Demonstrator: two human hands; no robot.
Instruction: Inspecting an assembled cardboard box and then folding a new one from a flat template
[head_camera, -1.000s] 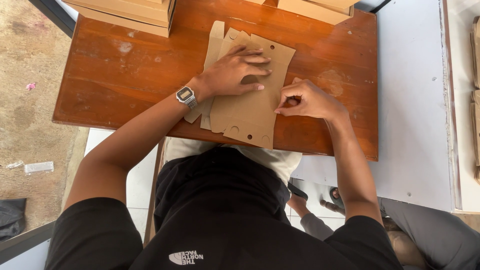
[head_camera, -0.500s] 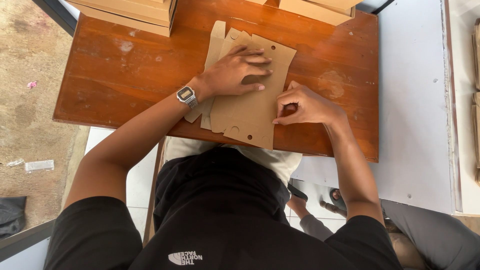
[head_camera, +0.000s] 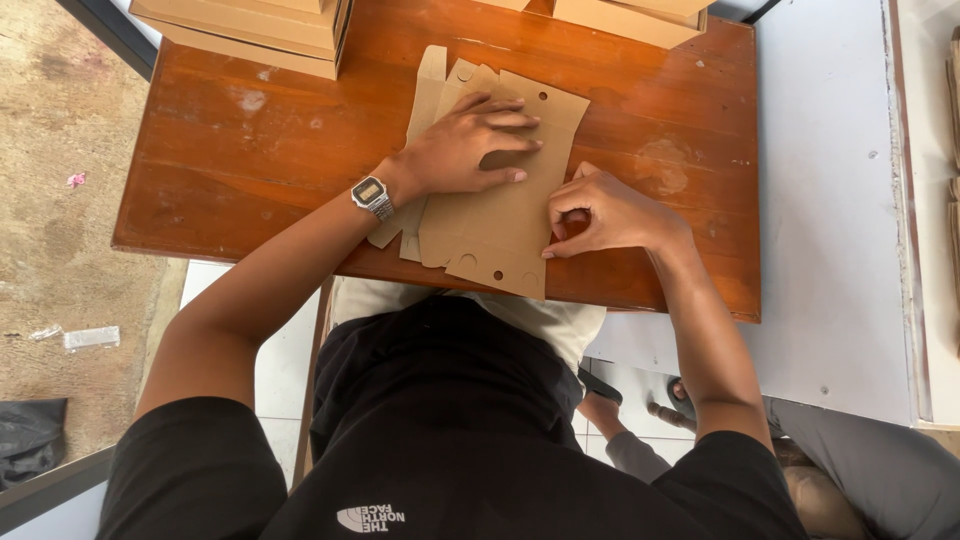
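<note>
Bare tabletop (head_camera: 230, 170) on my left is free sliding room; a stack of boxes (head_camera: 250, 25) sits at the far left corner. My left hand (head_camera: 470, 145) lies flat, fingers spread, pinning the cardboard cutout (head_camera: 500, 215) to the middle of the table, its near edge just overhanging the table's front edge. My right hand (head_camera: 610, 215) pinches the cutout's right edge, fingertips curled on the flap. Best to keep the left palm down so the sheet can't slide, and crease along the score. More boxes (head_camera: 630, 15) far right; open wood beside my right hand.
</note>
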